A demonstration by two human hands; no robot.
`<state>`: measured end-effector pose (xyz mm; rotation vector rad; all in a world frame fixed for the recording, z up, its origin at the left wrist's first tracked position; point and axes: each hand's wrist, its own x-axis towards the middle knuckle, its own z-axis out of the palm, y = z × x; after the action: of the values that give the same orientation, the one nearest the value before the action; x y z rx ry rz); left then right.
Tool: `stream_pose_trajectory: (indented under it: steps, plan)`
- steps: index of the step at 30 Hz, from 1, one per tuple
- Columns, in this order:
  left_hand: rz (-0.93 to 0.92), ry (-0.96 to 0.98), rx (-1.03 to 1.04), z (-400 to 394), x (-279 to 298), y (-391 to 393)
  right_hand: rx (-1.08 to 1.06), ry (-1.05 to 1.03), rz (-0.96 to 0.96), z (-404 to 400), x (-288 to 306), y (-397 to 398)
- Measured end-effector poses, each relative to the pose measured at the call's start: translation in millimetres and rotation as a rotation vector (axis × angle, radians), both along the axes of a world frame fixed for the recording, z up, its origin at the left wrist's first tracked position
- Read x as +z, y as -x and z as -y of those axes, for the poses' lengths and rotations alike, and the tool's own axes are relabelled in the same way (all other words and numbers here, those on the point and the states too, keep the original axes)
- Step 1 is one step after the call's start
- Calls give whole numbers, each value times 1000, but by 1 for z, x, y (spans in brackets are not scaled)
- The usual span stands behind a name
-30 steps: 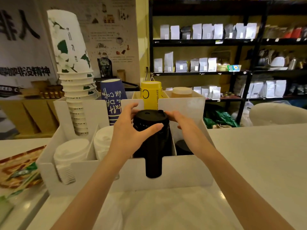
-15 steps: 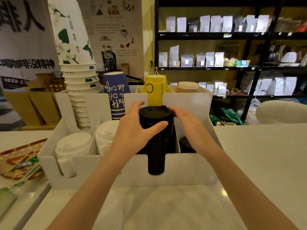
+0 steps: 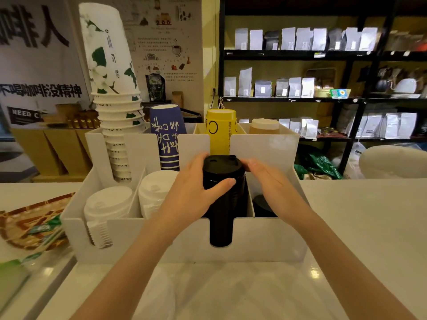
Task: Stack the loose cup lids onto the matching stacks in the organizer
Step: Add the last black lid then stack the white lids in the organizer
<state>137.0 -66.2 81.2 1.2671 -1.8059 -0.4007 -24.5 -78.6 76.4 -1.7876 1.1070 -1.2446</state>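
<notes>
A tall stack of black lids [image 3: 223, 204] stands in the third front slot of the white organizer [image 3: 265, 241]. My left hand [image 3: 193, 192] wraps the stack's upper left side, thumb across its front. My right hand [image 3: 270, 181] rests flat against the stack's right side near the top lid, fingers straight. Two white lid stacks [image 3: 108, 204] [image 3: 157, 190] fill the slots to the left. A low black lid stack [image 3: 262, 204] sits in the rightmost slot, partly hidden by my right wrist.
Behind the lids the organizer holds stacked white-and-green cups [image 3: 115, 112], a blue cup stack [image 3: 167, 137], a yellow cup stack [image 3: 220, 130] and a brown cup stack [image 3: 264, 125]. A patterned tray with packets [image 3: 30, 227] lies left. Dark shelves of bags [image 3: 323, 88] stand behind the white counter [image 3: 369, 215].
Both hands stay on the black lid stack with almost the same grip. The view has shifted slightly, and the stack sits a little lower in the slot.
</notes>
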Motion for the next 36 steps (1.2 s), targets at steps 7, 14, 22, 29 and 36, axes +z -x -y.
stream_pose_trajectory:
  steps: [7,14,22,29,36]
  plan:
    - [4,-18,-11,-5,-12,5,6,68,-87,-10,7,0]
    - [-50,133,55,-35,-9,-8,-153,433,-188,-31,14,-19]
    - [105,240,257,-93,-60,-68,256,531,-460,-62,-17,-63]
    - [164,-212,382,-134,-102,-96,458,78,-591,-60,-67,-87]
    - [246,-412,219,-139,-110,-98,479,-152,-521,-64,-87,-96]
